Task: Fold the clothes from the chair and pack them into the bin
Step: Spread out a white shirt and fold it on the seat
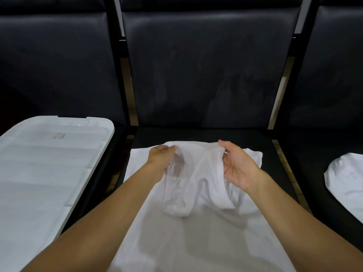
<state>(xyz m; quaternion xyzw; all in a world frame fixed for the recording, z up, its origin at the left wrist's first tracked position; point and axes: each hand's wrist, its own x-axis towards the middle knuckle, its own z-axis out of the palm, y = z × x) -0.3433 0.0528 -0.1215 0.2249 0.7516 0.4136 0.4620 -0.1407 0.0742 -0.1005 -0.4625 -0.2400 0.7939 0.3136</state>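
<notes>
Pinching thin, almost sheer white fabric, the left hand [160, 158] and right hand [238, 165] each grasp an upper edge of a white garment [188, 183], its soft folds sagging between both grips. Beneath the grips, the cloth spreads flat over a black padded chair seat [275, 167]. Left of the left hand sits a smooth white plastic bin lid [45, 163]; right of the right hand, another white garment [345, 183].

Illegible label on bin lid [59, 136]
</notes>
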